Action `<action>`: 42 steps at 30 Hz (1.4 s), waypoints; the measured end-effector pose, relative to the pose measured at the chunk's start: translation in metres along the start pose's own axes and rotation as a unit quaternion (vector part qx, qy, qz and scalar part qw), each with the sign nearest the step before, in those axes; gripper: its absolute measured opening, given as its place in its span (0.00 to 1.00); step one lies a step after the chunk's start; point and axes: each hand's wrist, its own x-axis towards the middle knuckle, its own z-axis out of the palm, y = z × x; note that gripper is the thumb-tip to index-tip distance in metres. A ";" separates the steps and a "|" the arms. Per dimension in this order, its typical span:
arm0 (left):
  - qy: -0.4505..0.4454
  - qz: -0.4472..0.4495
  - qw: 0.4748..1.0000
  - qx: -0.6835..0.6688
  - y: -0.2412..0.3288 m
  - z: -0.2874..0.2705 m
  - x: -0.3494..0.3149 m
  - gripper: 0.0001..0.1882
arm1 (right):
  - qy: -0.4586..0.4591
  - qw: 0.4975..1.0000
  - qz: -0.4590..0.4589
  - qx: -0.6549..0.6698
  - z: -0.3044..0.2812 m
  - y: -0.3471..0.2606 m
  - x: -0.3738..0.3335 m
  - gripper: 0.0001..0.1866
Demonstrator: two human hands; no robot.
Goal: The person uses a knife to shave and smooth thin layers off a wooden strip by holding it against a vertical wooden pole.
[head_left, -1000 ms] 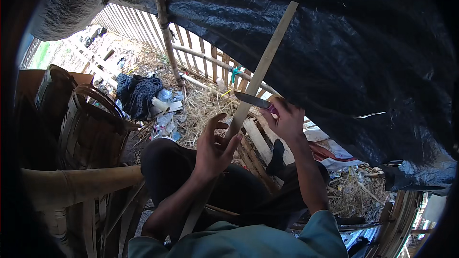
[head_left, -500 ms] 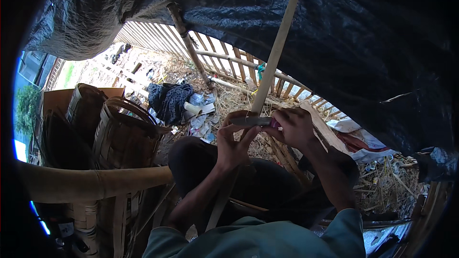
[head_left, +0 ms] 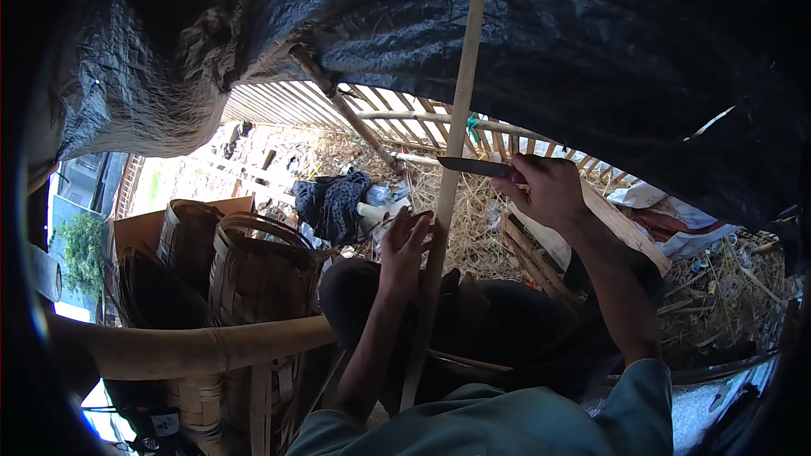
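The bamboo strip (head_left: 452,160) is pale tan, and the knife (head_left: 473,166) blade is dark grey. The baskets (head_left: 253,266) are brown with a woven pattern; the tarp (head_left: 591,51) overhead is black and the straw (head_left: 473,203) yellowish. The sleeves (head_left: 507,422) are dull teal, and the bundled cloth (head_left: 334,203) is dark blue.

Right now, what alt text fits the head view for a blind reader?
A seated person's left hand steadies a long bamboo strip upright while the right hand presses a knife against it. Woven baskets stand to the left, under a black tarp.
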 end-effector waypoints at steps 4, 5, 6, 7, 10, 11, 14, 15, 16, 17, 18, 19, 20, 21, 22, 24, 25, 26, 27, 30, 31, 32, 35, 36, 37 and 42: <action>-0.170 -0.045 0.975 0.135 0.001 0.000 -0.002 0.26 | -0.102 0.992 0.013 0.067 0.005 -0.018 -0.008 0.18; -0.171 -0.047 0.974 0.139 0.003 0.000 -0.005 0.26 | -0.138 0.988 0.016 0.061 0.006 -0.026 -0.012 0.19; -0.171 -0.079 0.974 0.127 0.007 0.000 -0.007 0.25 | -0.170 0.983 0.011 0.065 0.014 -0.031 -0.017 0.18; -0.170 -0.112 0.972 0.115 0.008 -0.001 -0.009 0.24 | -0.203 0.977 0.006 0.070 0.022 -0.036 -0.021 0.18; -0.163 -0.114 0.977 0.080 0.001 0.000 -0.008 0.21 | -0.226 0.963 0.014 0.148 0.029 -0.045 -0.031 0.18; -0.137 -0.130 0.978 0.084 0.003 0.001 -0.009 0.21 | -0.216 0.957 0.016 0.194 0.030 -0.047 -0.034 0.20; -0.159 -0.145 0.973 0.086 0.007 -0.002 -0.006 0.19 | -0.234 0.954 0.019 0.188 0.027 -0.049 -0.034 0.17; -0.157 -0.147 0.973 0.088 0.006 -0.002 -0.005 0.19 | -0.238 0.953 0.018 0.185 0.028 -0.049 -0.033 0.17; -0.072 -0.097 0.992 0.030 0.003 -0.002 -0.005 0.20 | -0.238 0.953 0.019 0.188 0.029 -0.049 -0.032 0.17; 0.013 -0.045 0.998 -0.028 0.002 -0.002 -0.004 0.22 | -0.218 0.956 0.029 0.192 0.030 -0.048 -0.031 0.14; -0.027 -0.024 0.999 -0.028 0.008 -0.008 -0.001 0.23 | -0.197 0.960 0.040 0.193 0.030 -0.046 -0.030 0.12; -0.028 -0.026 0.999 -0.027 0.009 -0.007 -0.001 0.23 | -0.197 0.960 0.042 0.194 0.028 -0.044 -0.028 0.12; -0.020 0.032 0.999 0.011 0.010 -0.004 -0.001 0.23 | -0.169 0.965 0.065 0.192 0.026 -0.040 -0.027 0.12; -0.012 0.090 0.995 0.049 0.009 -0.003 -0.001 0.22 | -0.142 0.967 0.088 0.191 0.024 -0.037 -0.026 0.12; -0.025 0.095 0.994 0.040 0.008 -0.003 0.000 0.18 | -0.104 0.967 0.088 0.214 0.023 -0.033 -0.023 0.12; -0.053 0.090 0.985 0.136 0.009 -0.006 -0.001 0.15 | -0.086 0.969 0.094 0.211 0.018 -0.027 -0.017 0.12; -0.080 0.085 0.966 0.230 0.011 -0.007 -0.002 0.12 | -0.066 0.971 0.098 0.208 0.016 -0.027 -0.014 0.12; -0.071 0.123 0.967 0.213 0.011 -0.001 -0.007 0.09 | -0.082 0.965 0.117 0.219 0.014 -0.027 -0.013 0.11; -0.072 0.123 0.967 0.212 0.010 -0.002 -0.005 0.09 | -0.082 0.965 0.118 0.217 0.013 -0.027 -0.013 0.11; -0.068 0.098 0.957 0.263 0.009 -0.011 -0.001 0.08 | -0.108 0.960 0.144 0.216 0.014 -0.026 -0.015 0.11; -0.048 0.122 0.958 0.254 0.008 -0.013 0.000 0.08 | -0.105 0.963 0.127 0.212 0.016 -0.026 -0.016 0.11; -0.028 0.145 0.958 0.246 0.007 -0.014 0.002 0.08 | -0.101 0.967 0.111 0.207 0.017 -0.026 -0.018 0.11; 0.091 0.269 0.910 0.303 0.001 -0.010 0.006 0.09 | -0.130 0.967 0.106 0.193 0.015 -0.027 -0.018 0.11; 0.082 0.291 0.889 0.344 -0.003 -0.017 0.009 0.11 | -0.130 0.966 0.106 0.195 0.016 -0.028 -0.019 0.11; 0.083 0.290 0.888 0.346 -0.005 -0.022 0.012 0.11 | -0.131 0.966 0.104 0.198 0.016 -0.030 -0.021 0.12; -0.149 -0.101 0.972 0.149 0.005 -0.013 -0.007 0.25 | -0.197 0.942 0.088 0.257 0.026 -0.039 -0.033 0.14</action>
